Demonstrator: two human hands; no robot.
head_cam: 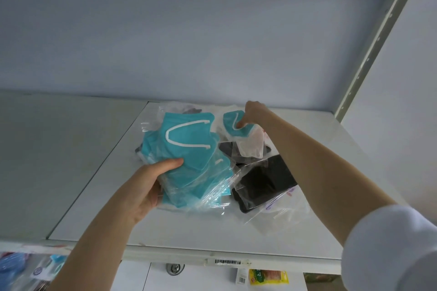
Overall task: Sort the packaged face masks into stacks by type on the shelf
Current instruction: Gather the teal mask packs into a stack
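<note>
View from a head-worn camera, looking down at a white shelf (212, 231) against a pale wall. The person's left hand (151, 186) grips a stack of teal masks (189, 149), each in a clear plastic sleeve. The thumb lies on top of the stack and the fingers are tucked underneath its near-left edge. The topmost mask shows a white ear loop. The right hand (253, 113) reaches further back, fingers curled downward and pinching a single teal mask packet (230, 123), just right of the stack. A white mask packet (250, 144) sits directly under that hand, touching the teal one. Black mask packets (262, 179) lie on the shelf under the right forearm, overlapping one another and partly tucked beneath the teal stack. A white sleeve (390, 248) covers the right upper arm. A perforated metal upright (369, 49) rises at the right. On the shelf's front edge is a barcode label (228, 262), with a yellow packet (269, 277) below it.
</note>
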